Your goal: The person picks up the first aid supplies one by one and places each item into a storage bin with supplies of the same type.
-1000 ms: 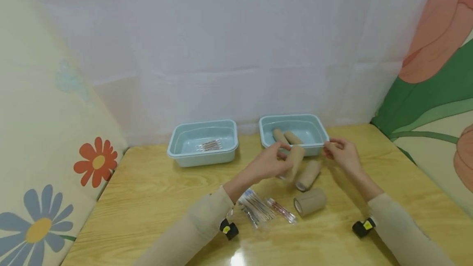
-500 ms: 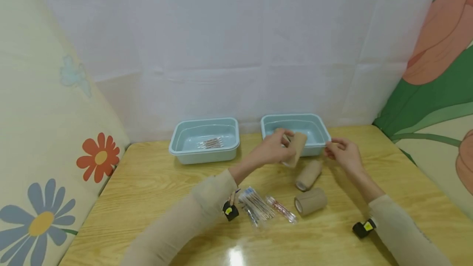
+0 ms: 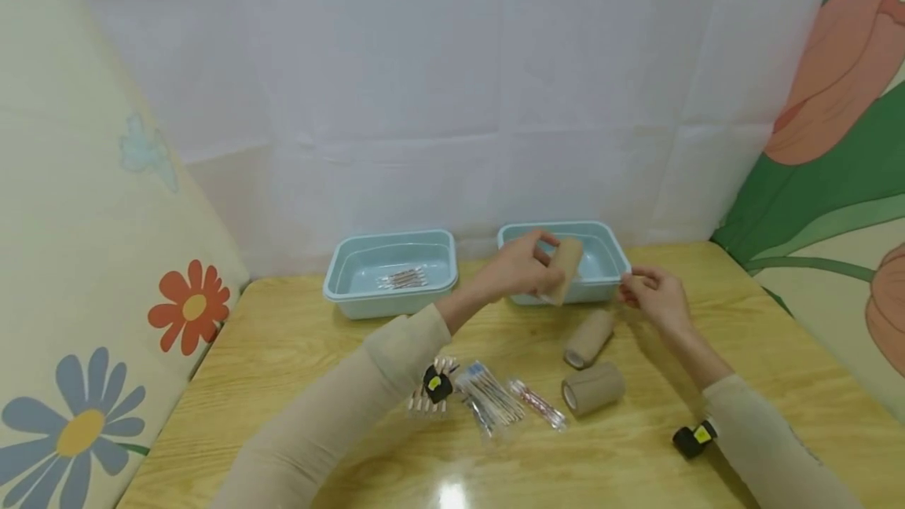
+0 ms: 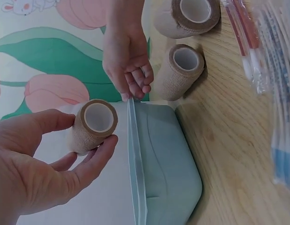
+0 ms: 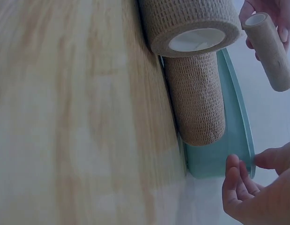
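In my left hand (image 3: 522, 267) I hold a tan self-adhesive bandage roll (image 3: 566, 264), pinched between thumb and fingers, above the front rim of the right-hand light-blue plastic basin (image 3: 597, 291). The left wrist view shows the white core of this roll (image 4: 99, 117) facing the camera. My right hand (image 3: 661, 301) pinches the basin's right front corner; thumb and fingers lie either side of the rim (image 5: 250, 145) in the right wrist view. Two more bandage rolls lie on the table before that basin: a narrower one (image 3: 590, 339) and a thicker one (image 3: 594, 388). The held roll and hand hide part of the basin's inside.
A second light-blue basin (image 3: 396, 305) stands to the left with a small pack of cotton swabs (image 3: 403, 278) in it. Nearer me lie several clear swab packs: a long-stemmed one (image 3: 492, 393), a red-stemmed one (image 3: 539, 404) and one (image 3: 427, 399) partly behind my left wrist strap.
My left hand has lifted the bandage roll from in front of the right basin up and forward over its rim. My right hand stays at the basin's corner.
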Available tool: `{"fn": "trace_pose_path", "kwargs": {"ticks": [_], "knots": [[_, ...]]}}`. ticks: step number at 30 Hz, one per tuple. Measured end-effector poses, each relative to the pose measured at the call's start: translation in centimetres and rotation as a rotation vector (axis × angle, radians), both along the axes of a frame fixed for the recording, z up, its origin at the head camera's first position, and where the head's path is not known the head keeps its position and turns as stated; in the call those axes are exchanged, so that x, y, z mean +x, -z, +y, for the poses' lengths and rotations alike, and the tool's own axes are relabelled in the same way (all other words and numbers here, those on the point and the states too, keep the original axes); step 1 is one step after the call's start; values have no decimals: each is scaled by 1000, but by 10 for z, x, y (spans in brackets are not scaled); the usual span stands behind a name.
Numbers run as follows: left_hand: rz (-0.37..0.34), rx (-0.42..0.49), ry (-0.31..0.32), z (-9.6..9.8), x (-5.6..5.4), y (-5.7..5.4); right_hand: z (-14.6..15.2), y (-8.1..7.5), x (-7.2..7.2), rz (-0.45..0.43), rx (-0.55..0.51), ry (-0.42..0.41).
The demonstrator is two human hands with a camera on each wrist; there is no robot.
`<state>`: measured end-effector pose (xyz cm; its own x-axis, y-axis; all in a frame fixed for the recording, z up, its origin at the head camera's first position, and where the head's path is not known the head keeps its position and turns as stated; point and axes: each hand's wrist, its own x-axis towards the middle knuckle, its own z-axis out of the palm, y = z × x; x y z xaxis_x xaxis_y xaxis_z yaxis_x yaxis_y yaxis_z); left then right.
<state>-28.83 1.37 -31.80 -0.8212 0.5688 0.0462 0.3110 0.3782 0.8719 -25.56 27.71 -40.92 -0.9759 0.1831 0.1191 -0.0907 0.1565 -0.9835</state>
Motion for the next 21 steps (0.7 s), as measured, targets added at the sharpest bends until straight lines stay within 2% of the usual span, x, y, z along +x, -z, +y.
{"fn": "trace_pose_path", "kwargs": {"ticks": [8,13,21], "knots": [[5,19,-44,0,-4,-4,-2,-1,-2,4,-6,-3],[26,29,-62,-6,-15,-4,-6,-1,-7,0,-7,-6],[5,28,-104,-15,-32,-1,-6,3,-10,-10,-6,-7]]}}
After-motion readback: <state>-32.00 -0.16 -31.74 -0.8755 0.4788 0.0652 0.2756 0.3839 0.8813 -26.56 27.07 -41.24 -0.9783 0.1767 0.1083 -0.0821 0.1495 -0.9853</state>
